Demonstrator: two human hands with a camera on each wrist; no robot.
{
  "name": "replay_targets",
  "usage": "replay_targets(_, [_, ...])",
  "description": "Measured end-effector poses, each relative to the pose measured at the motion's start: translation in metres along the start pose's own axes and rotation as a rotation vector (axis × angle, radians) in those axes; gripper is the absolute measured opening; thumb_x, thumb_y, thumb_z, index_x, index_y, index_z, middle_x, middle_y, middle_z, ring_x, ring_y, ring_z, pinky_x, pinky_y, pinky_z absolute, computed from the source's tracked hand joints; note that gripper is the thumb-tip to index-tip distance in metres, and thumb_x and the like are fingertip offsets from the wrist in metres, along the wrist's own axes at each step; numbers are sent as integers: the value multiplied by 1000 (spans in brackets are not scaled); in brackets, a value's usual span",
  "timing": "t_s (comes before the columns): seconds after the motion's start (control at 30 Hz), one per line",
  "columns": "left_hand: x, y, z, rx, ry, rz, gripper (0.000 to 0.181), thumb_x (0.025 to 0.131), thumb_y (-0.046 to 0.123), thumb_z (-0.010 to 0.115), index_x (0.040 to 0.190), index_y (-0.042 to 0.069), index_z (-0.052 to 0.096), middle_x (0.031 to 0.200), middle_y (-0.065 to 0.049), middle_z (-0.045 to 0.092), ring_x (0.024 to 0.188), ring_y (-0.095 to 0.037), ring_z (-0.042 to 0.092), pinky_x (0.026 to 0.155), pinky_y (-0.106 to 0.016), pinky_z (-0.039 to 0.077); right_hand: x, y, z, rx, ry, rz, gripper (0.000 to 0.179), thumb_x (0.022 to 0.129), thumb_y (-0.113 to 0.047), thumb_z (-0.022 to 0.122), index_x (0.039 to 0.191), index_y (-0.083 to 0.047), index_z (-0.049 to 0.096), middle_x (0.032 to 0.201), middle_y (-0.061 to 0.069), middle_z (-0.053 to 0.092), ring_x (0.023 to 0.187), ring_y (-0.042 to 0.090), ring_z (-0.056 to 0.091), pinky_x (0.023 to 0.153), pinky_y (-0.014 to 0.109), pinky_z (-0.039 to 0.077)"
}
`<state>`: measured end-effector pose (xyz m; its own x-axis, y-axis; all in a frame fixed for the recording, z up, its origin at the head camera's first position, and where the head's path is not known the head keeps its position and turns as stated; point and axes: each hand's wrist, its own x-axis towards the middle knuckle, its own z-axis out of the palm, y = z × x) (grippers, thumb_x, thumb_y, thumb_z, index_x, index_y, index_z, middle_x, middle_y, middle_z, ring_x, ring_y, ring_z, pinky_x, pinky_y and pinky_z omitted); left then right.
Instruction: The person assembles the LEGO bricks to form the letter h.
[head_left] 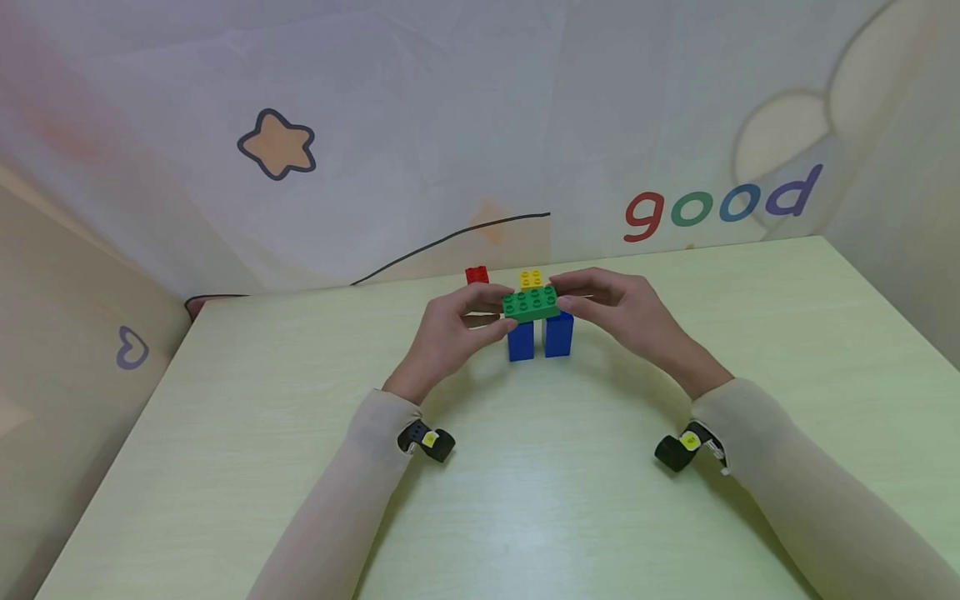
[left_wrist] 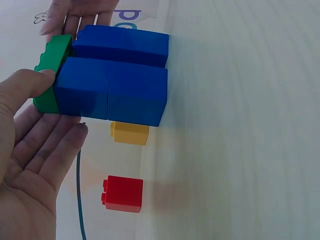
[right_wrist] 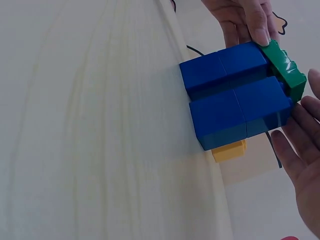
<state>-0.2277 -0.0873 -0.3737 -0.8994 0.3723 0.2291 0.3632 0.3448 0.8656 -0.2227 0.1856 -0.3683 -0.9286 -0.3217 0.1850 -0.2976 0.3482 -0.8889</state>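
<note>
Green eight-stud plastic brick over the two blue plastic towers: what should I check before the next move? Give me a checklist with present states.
1. Left hand pinches the green eight-stud plastic brick between thumb and fingers: ok.
2. Right hand bears on the brick's other end: cannot tell; it is close, but contact is unclear.
3. Brick fully seated on the right blue plastic tower: not ok; blue studs show between them in the right wrist view.
4. Left blue plastic tower and right one upright, side by side: ok.
5. Yellow plastic brick and red plastic brick apart from the towers: ok.
</note>
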Motion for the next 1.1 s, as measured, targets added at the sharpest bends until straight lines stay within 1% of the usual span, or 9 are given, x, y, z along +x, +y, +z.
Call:
replay_targets(0.17, [0, -2, 0, 1, -2, -4, 39, 98, 11, 79, 136, 9, 70, 123, -8, 74, 114, -24, 72, 96, -30, 59, 1, 4, 2, 11, 3, -2, 44, 105, -31, 70, 145, -12, 66, 140, 8, 67, 123, 26, 67, 97, 23, 56])
replay_targets(0.33, [0, -3, 0, -2, -6, -4, 39, 98, 11, 79, 137, 9, 71, 122, -9, 74, 114, -24, 73, 95, -30, 60, 1, 5, 3, 18, 6, 14, 42, 105, -30, 71, 143, -13, 68, 137, 8, 68, 120, 25, 68, 95, 22, 56])
replay_targets(0.73, [1, -4, -1, -13, -16, 12, 40, 98, 10, 79, 137, 8, 71, 123, -9, 74, 114, -24, 73, 95, -29, 59, 1, 4, 2, 6, -16, 42, 42, 104, -27, 73, 142, -11, 68, 137, 9, 67, 121, 27, 67, 95, 21, 56])
replay_targets(1.1, [0, -5, 0, -24, -17, 16, 40, 98, 9, 79, 137, 8, 71, 123, -10, 75, 114, -24, 73, 96, -29, 59, 1, 7, 3, 0, -12, 30, 41, 104, -28, 73, 140, -11, 69, 136, 9, 68, 120, 27, 68, 94, 22, 57])
